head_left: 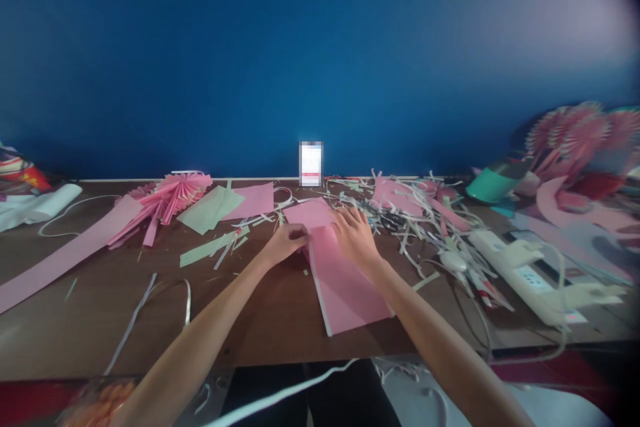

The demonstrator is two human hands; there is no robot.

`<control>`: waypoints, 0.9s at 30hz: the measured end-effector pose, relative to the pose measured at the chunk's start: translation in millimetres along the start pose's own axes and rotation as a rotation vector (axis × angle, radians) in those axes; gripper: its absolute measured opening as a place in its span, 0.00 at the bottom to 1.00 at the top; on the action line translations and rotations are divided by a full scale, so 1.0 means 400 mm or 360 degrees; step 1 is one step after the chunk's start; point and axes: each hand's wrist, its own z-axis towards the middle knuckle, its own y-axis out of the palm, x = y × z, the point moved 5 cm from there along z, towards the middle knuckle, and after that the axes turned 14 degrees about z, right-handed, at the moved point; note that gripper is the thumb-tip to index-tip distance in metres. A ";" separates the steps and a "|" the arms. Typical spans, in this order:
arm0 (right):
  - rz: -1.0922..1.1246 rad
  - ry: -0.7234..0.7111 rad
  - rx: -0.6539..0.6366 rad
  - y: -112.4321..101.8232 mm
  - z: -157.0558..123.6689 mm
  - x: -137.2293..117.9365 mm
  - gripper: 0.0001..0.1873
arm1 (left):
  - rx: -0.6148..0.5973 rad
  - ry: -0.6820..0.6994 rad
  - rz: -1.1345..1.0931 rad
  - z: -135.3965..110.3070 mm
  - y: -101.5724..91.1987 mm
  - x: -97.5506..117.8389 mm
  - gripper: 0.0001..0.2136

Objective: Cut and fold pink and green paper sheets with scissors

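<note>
A pink sheet of paper [347, 290] lies on the brown table in front of me, with a white strip along its left edge. Part of it is folded or overlapped near the top, where a second pink layer [306, 211] shows. My left hand [286, 245] is closed, thumb and fingers pinched at the left edge of this paper. Across its upper right side rests my right hand [356, 238], open, with the fingers spread and bent slightly over the surface. The exact contact of the left fingertips is partly hidden.
Pleated pink paper fans [175, 197] and a long pink strip [65, 257] lie left. Pale green paper pieces [213, 209] sit nearer the middle. White paper scraps [400, 213] heap at the right, beside a white power strip [520, 273]. A lit phone [311, 163] leans at the wall.
</note>
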 end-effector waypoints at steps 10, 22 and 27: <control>0.0315 -0.0187 -0.0222 0.025 0.001 -0.069 0.18 | 0.0126 -0.0118 -0.0479 0.006 0.000 -0.014 0.15; 0.0828 0.0006 -0.0169 0.068 -0.016 -0.031 0.16 | -0.0079 -0.0023 -0.0415 0.005 0.022 0.006 0.17; 0.0984 0.0071 -0.0092 0.065 -0.016 -0.029 0.11 | 0.0031 -0.0052 -0.0380 0.012 0.013 -0.017 0.15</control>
